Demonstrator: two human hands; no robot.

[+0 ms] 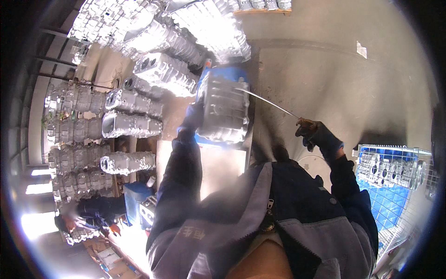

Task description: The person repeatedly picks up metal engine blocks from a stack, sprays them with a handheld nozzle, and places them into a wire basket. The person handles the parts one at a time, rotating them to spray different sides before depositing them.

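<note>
A ribbed grey metal casting [226, 109] lies on a blue pad [230, 73] on the bench in front of me. My left hand [193, 116], in a dark glove, is against the casting's left side; its fingers blend into the dark edge and are blurred. Off to the right, my right hand [320, 136] is closed around the near end of a thin, straight metal rod [274, 104]. The glove there has brownish fingertips. The rod slants up and left, its far end reaching the casting's upper right part.
Similar castings [132, 124] stand in rows to the left, with bright stacks [209, 28] beyond the bench. A pale bench surface [220, 169] lies nearer me. At the right is a wire cart [390, 186] with blue lining and a casting. Another person [93, 214] bends at lower left.
</note>
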